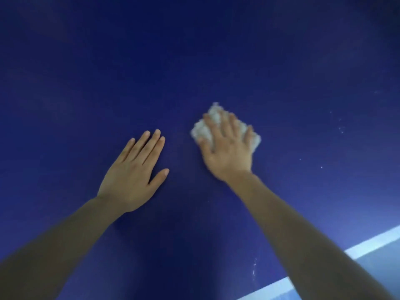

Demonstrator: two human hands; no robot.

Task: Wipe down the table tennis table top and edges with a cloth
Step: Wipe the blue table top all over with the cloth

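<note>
The dark blue table tennis table top point(194, 61) fills nearly the whole view. A crumpled white cloth point(202, 129) lies on it right of the middle. My right hand point(227, 150) presses down on the cloth with its fingers spread and fairly straight; the hand is blurred. My left hand point(132, 169) rests flat on the bare table surface to the left of the cloth, fingers straight and together, holding nothing.
A white edge line point(372, 243) runs diagonally across the lower right corner, with grey floor point(385, 263) beyond it. Small white specks point(341, 128) dot the table to the right of the cloth, and a few more point(254, 267) sit near the edge line.
</note>
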